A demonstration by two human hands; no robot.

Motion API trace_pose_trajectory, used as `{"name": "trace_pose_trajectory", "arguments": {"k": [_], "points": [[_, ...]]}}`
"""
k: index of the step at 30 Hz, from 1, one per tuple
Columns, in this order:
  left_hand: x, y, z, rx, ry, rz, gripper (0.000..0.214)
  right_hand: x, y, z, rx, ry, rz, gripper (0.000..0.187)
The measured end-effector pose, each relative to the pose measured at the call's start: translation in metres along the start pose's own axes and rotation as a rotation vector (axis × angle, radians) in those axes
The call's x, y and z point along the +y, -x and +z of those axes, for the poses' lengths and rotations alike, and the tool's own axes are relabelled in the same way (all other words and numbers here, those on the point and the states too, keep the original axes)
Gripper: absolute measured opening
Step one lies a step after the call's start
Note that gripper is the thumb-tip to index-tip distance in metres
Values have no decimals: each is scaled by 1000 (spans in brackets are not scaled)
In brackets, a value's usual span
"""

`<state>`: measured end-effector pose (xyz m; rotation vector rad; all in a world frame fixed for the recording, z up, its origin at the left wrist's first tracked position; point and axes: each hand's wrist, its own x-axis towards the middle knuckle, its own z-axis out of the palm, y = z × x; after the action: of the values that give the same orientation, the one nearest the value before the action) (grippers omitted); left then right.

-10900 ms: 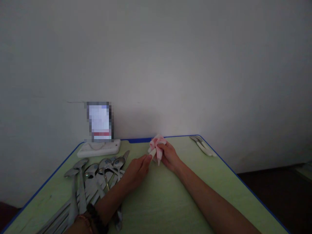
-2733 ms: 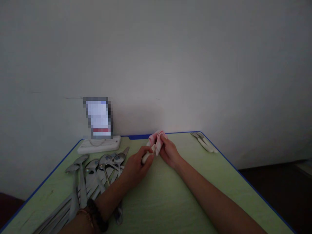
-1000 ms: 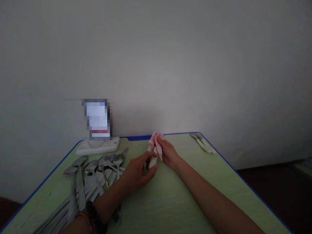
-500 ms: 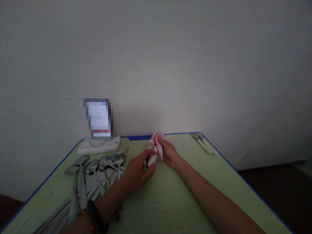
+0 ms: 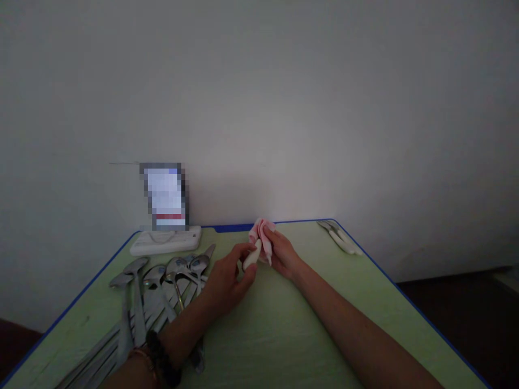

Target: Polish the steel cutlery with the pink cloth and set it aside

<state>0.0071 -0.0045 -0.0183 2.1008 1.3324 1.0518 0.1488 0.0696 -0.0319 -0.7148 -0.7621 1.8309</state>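
Observation:
My left hand (image 5: 227,275) grips a piece of cutlery by its cream-white handle (image 5: 253,256), thumb and fingers closed on it. A pink and white cloth (image 5: 261,229) is bunched around the far end of that piece, so its head is hidden and I cannot tell its kind. Closed on the cloth from the right is my right hand (image 5: 283,253). Both hands are above the middle of the green table (image 5: 275,346). Beside my left forearm lies a pile of metal cutlery, with several spoons (image 5: 154,275) on top and a knife blade (image 5: 210,250) poking out.
Two white-handled pieces of cutlery (image 5: 340,241) lie at the table's far right corner, at least one of them a fork. At the back left, a phone with a lit, blurred screen (image 5: 164,194) leans above a white flat block (image 5: 166,241). A wall (image 5: 284,108) rises behind the table.
My left hand has shifted slightly left, with its fingers turned a little on the white handle. The right hand and cloth stay almost where they were.

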Motion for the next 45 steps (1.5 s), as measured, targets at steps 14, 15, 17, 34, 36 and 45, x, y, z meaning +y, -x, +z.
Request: {"name": "trace_pose_trajectory", "arguments": {"k": [14,15,17,34,36,45], "points": [[-1,-2,-2,169,80,-60,34,-3,2,1,-46,-13,-68,16],[-2,-2,-2,166,86,-68,33,-3,2,1,-37,-6,-70,15],[-3,-3,-1,165,106,-89,33,-3,2,1,-17,3,-83,14],[-2,-4,0,49,57,-44,30,-1,2,5,-1,84,-122,35],[-3,-4,2,4,45,-52,28,-2,0,5,-22,83,-133,44],[-5,-2,3,-127,17,-57,25,-3,0,4,-41,93,-127,42]]}}
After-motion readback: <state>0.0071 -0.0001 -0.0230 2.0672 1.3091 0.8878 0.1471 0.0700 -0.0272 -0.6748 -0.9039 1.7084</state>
